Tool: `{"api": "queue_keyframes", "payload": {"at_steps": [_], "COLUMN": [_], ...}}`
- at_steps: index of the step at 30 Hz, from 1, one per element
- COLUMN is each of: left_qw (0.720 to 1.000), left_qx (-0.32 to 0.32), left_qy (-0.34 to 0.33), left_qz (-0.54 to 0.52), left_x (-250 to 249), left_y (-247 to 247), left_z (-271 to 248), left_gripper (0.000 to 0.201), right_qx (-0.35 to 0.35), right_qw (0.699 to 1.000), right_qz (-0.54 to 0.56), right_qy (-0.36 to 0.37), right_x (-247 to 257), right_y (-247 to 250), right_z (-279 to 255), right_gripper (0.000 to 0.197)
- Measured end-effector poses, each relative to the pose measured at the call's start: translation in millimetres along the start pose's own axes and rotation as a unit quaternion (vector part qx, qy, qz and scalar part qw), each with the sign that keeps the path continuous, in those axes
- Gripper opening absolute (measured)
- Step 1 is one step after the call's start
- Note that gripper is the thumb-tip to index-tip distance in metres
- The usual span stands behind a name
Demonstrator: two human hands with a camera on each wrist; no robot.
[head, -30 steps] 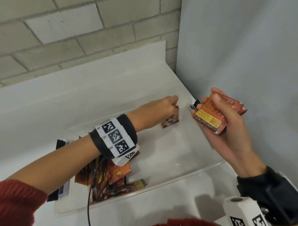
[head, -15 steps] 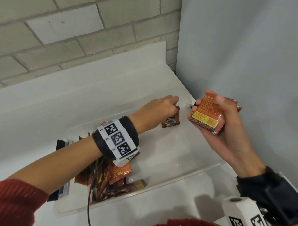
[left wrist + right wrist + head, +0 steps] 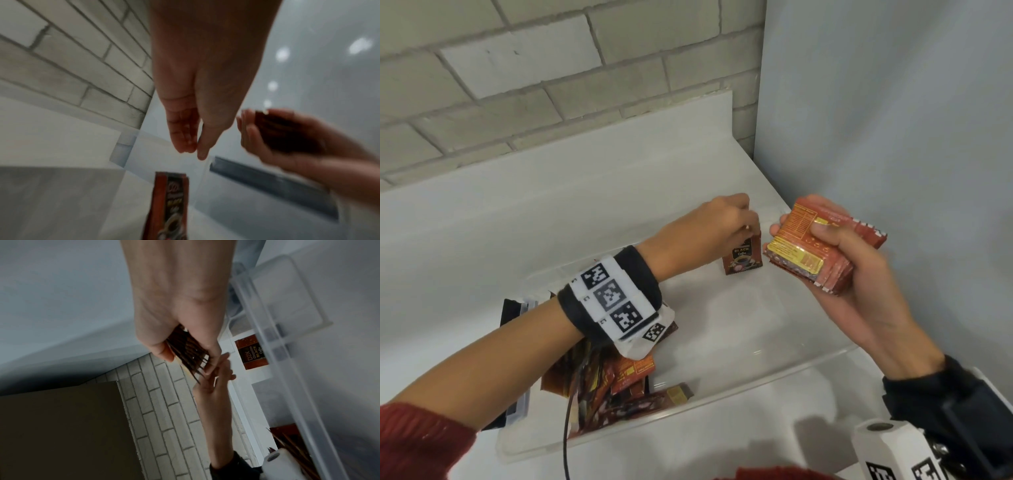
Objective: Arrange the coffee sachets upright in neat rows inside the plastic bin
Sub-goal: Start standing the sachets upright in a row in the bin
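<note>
One dark red coffee sachet point(image 3: 742, 257) point(image 3: 170, 203) point(image 3: 252, 352) stands upright in the far right corner of the clear plastic bin point(image 3: 739, 387). My left hand point(image 3: 750, 224) point(image 3: 195, 149) hovers just above the sachet's top edge. In the left wrist view its fingers are straight, close together and hold nothing. My right hand point(image 3: 796, 233) point(image 3: 189, 363) grips a stack of sachets point(image 3: 825, 253) point(image 3: 185, 352) over the bin's right rim, close beside the left hand. A loose pile of sachets point(image 3: 619, 387) lies in the bin's near left end, partly hidden by my left forearm.
The bin sits on a white counter point(image 3: 585, 192) against a brick wall point(image 3: 551, 85), with a grey panel point(image 3: 893, 120) close on the right. A black and grey object point(image 3: 515, 315) lies at the bin's left end. The bin floor point(image 3: 739, 325) between pile and standing sachet is bare.
The right hand has brought its stack leftward, nearer the left hand. The left hand has lifted slightly off the standing sachet, which stays in the corner.
</note>
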State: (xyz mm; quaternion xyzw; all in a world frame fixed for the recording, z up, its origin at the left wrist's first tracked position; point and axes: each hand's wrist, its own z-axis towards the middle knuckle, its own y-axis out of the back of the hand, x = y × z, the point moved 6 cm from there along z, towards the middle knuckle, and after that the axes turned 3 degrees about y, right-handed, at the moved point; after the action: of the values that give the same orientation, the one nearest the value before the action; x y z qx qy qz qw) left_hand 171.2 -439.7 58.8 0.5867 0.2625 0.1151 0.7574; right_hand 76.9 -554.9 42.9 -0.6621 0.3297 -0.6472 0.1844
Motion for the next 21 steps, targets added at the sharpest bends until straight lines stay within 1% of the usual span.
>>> {"api": "queue_keyframes", "payload": {"at_steps": [2,4,7,8,10,12,14,15,18,20,21], "left_qw": [0.996,0.983,0.947,0.935,0.915,0.9,0.889,0.886,0.884,0.879,0.877], "left_qx": [-0.017,-0.03,0.01,0.026,0.046,0.043,0.031,0.024,-0.007,-0.023,-0.024], "left_qy": [0.033,0.067,0.101,0.106,0.109,0.11,0.114,0.114,0.097,0.084,0.075], "left_qz": [-0.085,-0.169,-0.306,-0.338,-0.387,-0.42,-0.443,-0.45,-0.458,-0.469,-0.474], "left_x": [0,-3,-13,-17,-22,-24,-24,-23,-21,-20,-21], "left_y": [18,35,44,43,40,40,43,45,53,57,57], "left_z": [-1,-5,-11,-13,-15,-16,-17,-18,-20,-21,-22], "left_gripper": [0.027,0.032,0.028,0.031,0.039,0.04,0.038,0.036,0.023,0.017,0.015], "right_qx": [-0.003,0.002,0.017,0.023,0.041,0.068,0.076,0.078,0.067,0.047,0.043], "right_qw": [1.0,0.999,0.998,0.998,0.997,0.996,0.995,0.995,0.996,0.997,0.996], "right_qz": [-0.022,-0.042,-0.052,-0.053,-0.056,-0.056,-0.056,-0.056,-0.055,-0.043,-0.044], "right_qy": [0.002,-0.001,-0.01,-0.013,-0.019,-0.026,-0.032,-0.033,-0.03,-0.047,-0.058], "right_x": [0,-1,-3,-4,-5,-5,-6,-6,-7,-9,-11], "right_y": [1,0,-1,-2,-6,-12,-14,-14,-12,-9,-8], "right_z": [1,1,1,1,1,-1,-1,-1,1,3,4], "right_gripper": [0.033,0.033,0.035,0.036,0.041,0.041,0.041,0.046,0.073,0.099,0.109]}}
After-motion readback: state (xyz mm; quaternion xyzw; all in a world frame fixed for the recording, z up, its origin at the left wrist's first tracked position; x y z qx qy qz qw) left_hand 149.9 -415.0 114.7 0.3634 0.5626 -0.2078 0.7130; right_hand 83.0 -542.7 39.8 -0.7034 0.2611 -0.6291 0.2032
